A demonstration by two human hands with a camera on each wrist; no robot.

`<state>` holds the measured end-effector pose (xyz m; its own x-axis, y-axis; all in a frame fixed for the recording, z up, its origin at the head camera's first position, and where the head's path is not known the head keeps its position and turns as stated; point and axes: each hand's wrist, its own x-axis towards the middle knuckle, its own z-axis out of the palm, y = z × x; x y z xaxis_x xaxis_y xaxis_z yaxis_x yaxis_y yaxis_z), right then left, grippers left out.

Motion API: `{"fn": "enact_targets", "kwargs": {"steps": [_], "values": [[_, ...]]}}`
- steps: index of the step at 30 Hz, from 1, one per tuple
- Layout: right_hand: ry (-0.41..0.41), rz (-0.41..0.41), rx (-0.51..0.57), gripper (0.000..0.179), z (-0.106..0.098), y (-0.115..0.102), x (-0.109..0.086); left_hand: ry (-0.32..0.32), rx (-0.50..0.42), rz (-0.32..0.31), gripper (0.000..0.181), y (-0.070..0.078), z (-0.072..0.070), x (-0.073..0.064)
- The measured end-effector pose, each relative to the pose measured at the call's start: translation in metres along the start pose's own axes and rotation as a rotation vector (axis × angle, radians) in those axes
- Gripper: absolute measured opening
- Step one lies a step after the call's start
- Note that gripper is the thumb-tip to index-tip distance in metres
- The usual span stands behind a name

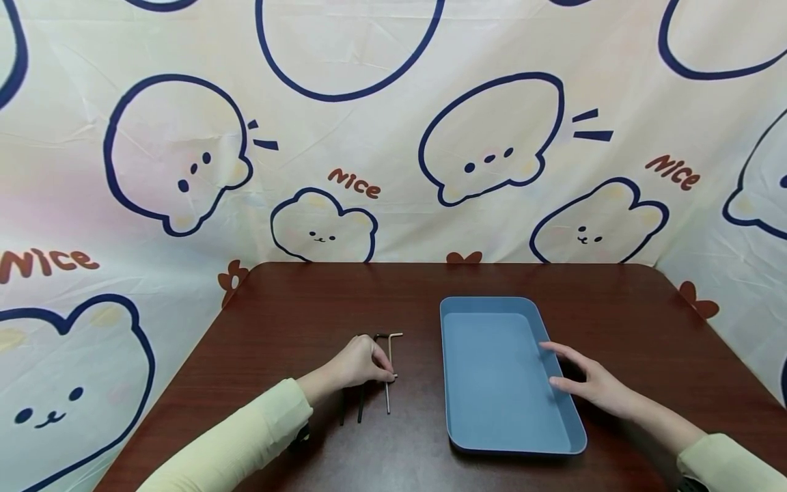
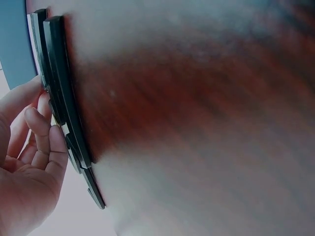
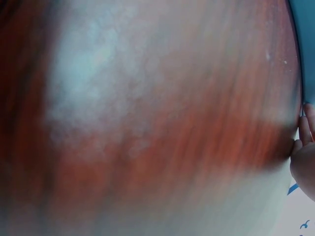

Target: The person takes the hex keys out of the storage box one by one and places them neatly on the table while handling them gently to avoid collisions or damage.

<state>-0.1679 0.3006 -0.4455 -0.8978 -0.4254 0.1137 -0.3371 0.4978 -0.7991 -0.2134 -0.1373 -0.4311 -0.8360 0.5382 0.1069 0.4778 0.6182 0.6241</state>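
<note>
Several L-shaped hex keys lie side by side on the table, left of a blue tray [image 1: 492, 376]. My left hand [image 1: 359, 362] reaches over them, thumb and fingertips pinched around the silver hex key [image 1: 388, 400], partly hidden by the hand. Below that hand show the long arms of dark hex keys, one of them a black hex key [image 1: 361, 406]. In the left wrist view, the fingers touch the row beside a black hex key [image 2: 63, 73]. My right hand [image 1: 593, 383] rests on the tray's right rim with its thumb and index finger extended.
The dark brown wooden table [image 1: 344, 294] has rounded far corners. A pale printed cloth [image 1: 393, 137] with bear drawings hangs behind it and along both sides. The tray stands right of the table's middle, its long sides running away from me.
</note>
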Motion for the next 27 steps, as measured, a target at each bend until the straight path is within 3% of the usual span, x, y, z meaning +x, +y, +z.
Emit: {"fn": "enact_targets", "kwargs": {"steps": [9,18,27], "values": [[-0.001,0.008,-0.013,0.055,0.0,-0.004,0.001,-0.017,0.007,-0.006,0.007,0.004,-0.004,-0.001],[0.041,0.011,-0.077,0.056,-0.008,-0.005,0.002,-0.001,-0.005,0.003,0.005,0.011,-0.018,0.0],[0.058,-0.017,-0.052,0.056,-0.02,-0.015,0.007,0.024,-0.065,0.02,0.006,0.018,-0.033,-0.002]]}}
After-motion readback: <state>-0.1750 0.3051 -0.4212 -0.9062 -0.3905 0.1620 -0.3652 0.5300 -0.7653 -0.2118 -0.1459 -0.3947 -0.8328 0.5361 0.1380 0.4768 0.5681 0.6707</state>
